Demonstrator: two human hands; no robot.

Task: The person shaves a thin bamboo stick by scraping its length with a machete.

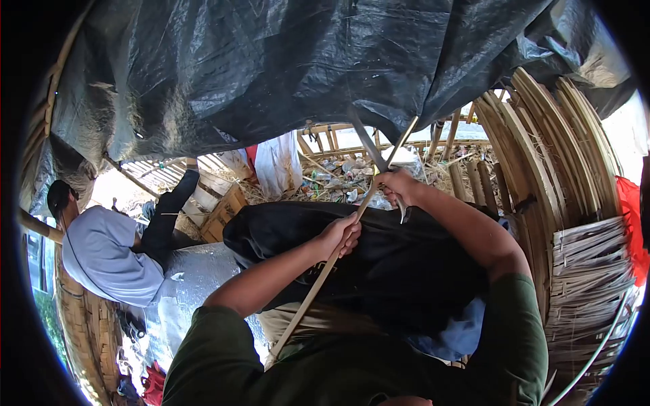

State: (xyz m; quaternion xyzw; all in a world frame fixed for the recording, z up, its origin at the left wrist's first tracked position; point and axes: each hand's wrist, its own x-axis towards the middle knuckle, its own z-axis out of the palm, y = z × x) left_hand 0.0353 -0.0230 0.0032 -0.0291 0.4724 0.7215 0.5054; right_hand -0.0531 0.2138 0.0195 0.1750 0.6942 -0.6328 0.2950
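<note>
A long, thin bamboo strip (pixel 308 298) runs slantwise from my lap up to the hanging black sheet. My left hand (pixel 340 238) is closed around it near its middle. My right hand (pixel 398 186) is closed on a large knife (pixel 370 143). The dark blade points up and away and crosses the strip just above my right fingers. The end of its handle shows below that hand. Whether the edge bites into the strip, I cannot tell. Dark cloth (pixel 284 227) covers my legs under both hands.
A black plastic sheet (pixel 284 61) hangs low ahead. Split bamboo slats (pixel 542 142) lean at right above a stack of bundled strips (pixel 588 271). Another person (pixel 112 250) sits at left on a silvery mat (pixel 196 267). Litter (pixel 338 177) covers the ground beyond my knees.
</note>
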